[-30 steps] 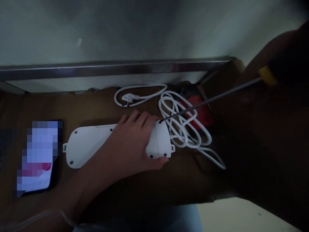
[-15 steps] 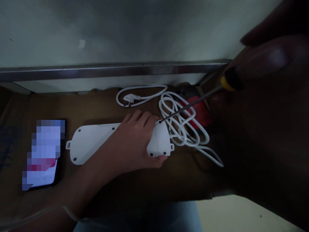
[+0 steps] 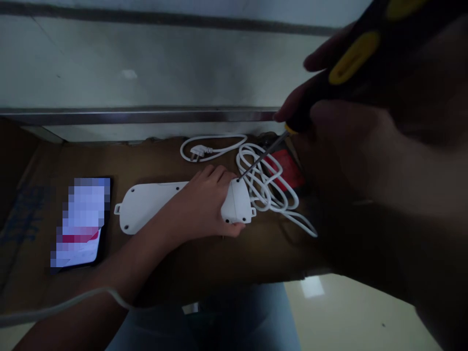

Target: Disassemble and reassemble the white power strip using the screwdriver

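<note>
A white power strip lies face down on brown cardboard, dark screw holes showing around its edge. My left hand is wrapped over its right part, thumb at the near edge and fingers at the far edge. My right hand grips the black and yellow handle of a screwdriver, held slanting down to the left. The screwdriver's tip meets the screw hole at the strip's far right corner. The strip's white cord is coiled just to the right, and its plug lies behind the strip.
A lit phone lies on the cardboard at the left. Something red sits partly under the cord coils. A pale wall with a metal strip rises behind. A thin cable crosses my left forearm.
My view has shifted, bringing more of the screwdriver handle into sight. My right hand's grip on the handle looks different. The tip stays at the same corner hole, and my left hand still holds the strip.
</note>
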Tool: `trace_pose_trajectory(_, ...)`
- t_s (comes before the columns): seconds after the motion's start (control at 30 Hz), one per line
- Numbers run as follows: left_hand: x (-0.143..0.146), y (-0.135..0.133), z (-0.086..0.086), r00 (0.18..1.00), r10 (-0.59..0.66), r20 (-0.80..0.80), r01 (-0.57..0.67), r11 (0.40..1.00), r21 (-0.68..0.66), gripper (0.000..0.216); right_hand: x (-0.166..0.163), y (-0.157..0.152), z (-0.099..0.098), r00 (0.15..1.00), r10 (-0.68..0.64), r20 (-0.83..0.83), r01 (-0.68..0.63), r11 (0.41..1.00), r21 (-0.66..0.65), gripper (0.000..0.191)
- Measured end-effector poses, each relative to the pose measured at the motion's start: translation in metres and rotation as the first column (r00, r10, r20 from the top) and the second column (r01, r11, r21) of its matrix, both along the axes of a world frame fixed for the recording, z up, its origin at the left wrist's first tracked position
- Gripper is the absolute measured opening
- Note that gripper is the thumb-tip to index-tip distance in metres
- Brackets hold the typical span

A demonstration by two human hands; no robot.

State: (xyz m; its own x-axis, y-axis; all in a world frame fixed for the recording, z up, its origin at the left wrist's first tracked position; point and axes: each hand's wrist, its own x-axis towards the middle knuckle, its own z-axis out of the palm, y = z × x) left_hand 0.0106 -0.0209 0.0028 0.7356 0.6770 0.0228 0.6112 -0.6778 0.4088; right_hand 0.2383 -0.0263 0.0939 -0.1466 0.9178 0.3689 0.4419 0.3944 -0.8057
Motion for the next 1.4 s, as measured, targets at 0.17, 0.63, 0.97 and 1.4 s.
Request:
trace_pose_trajectory(0.17,0.0,0.001,-0.004,1.0,0.0,0.009,0.0,1.0,0.016,0.082,-0.026,0.029,0.003,0.995,-0.013,-0.096,0.018,0.998,0.055,0.018)
trace_pose_trajectory(0.63,-0.005,0.001,-0.005,1.0,0.002,0.011,-0.002,0.998,0.059,0.079,-0.051,0.054,-0.033,0.838,0.031,-0.545,0.311,0.793,0.523,0.059)
trace_pose_trajectory(0.97,0.005,-0.001,0.0,0.997,0.064,-0.05,-0.063,0.997,0.034,0.087,-0.062,0.032,-0.036,0.753,0.171,-0.636,0.047,0.949,0.311,0.042)
trace_pose_trajectory(1.4,0.001,-0.001,-0.005,1.0,0.029,0.008,-0.03,0.998,0.059,0.093,-0.081,0.033,-0.04,0.828,-0.011,-0.561,0.28,0.875,0.396,0.052)
